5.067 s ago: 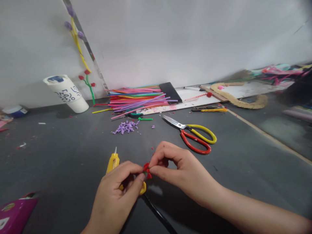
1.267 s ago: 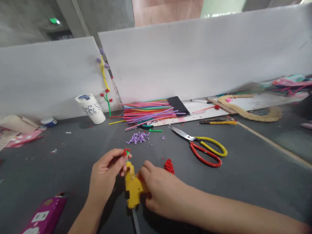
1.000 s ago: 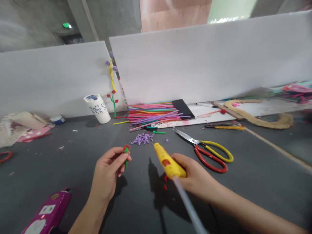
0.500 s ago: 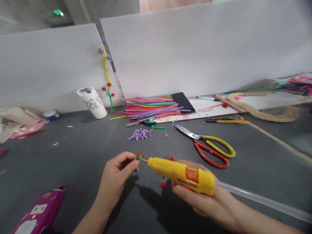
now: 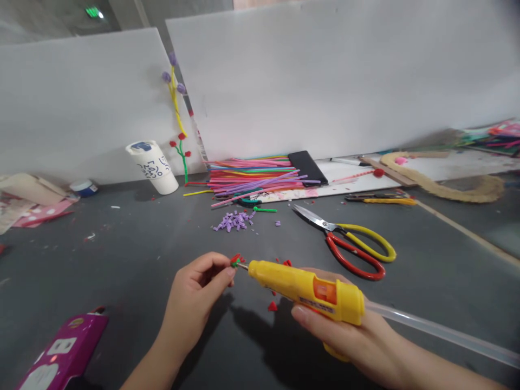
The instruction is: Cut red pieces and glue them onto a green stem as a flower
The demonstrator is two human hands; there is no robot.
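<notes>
My left hand (image 5: 199, 295) is closed in a pinch on a small red and green pipe-cleaner flower (image 5: 236, 260), whose lower part is hidden by the fingers. My right hand (image 5: 337, 325) is wrapped round a yellow hot glue gun (image 5: 300, 284). Its metal nozzle points left and meets, or nearly meets, the green part of the flower. A long clear glue stick (image 5: 439, 330) juts from the back of the gun. Small red pieces (image 5: 272, 306) lie on the dark table beneath the gun, partly covered by it.
Red-and-yellow-handled scissors (image 5: 345, 241) lie at right. Beyond the hands are purple snippets (image 5: 233, 221), a pile of pipe cleaners (image 5: 252, 176) and a black phone (image 5: 307, 168). A white cup (image 5: 153, 169) stands near upright white boards (image 5: 325, 81). A purple power strip (image 5: 65, 346) sits at lower left.
The view has shifted slightly. The flower and the glue gun's nozzle are still close together, and both hands keep their hold.
</notes>
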